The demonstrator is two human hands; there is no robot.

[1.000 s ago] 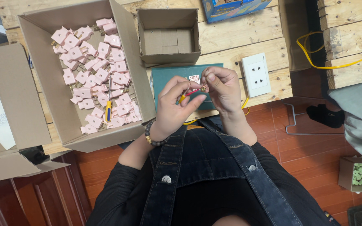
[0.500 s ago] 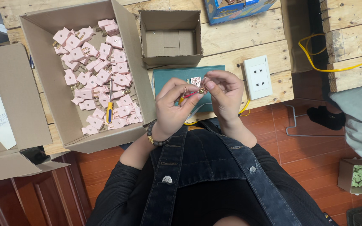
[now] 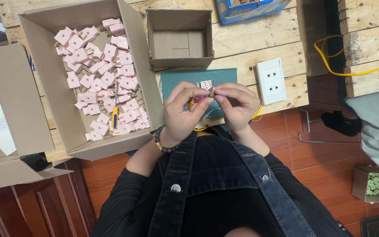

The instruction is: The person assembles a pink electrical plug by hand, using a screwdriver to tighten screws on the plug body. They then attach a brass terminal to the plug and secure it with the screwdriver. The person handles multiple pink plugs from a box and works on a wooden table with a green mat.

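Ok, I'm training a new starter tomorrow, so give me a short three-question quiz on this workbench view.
1. True or false: the small cardboard box behind the hands is full of pink plugs.
2. Which tool lies among the pink plugs in the large cardboard box? A) pliers B) yellow-and-blue screwdriver C) scissors
3. What do the left hand and right hand hold between them?

Key
1. False: it holds no plugs, only its folded bottom flaps show.
2. B, the screwdriver.
3. A small brass-coloured part with red wire, pinched at the fingertips above the green mat, beside the white wall socket.
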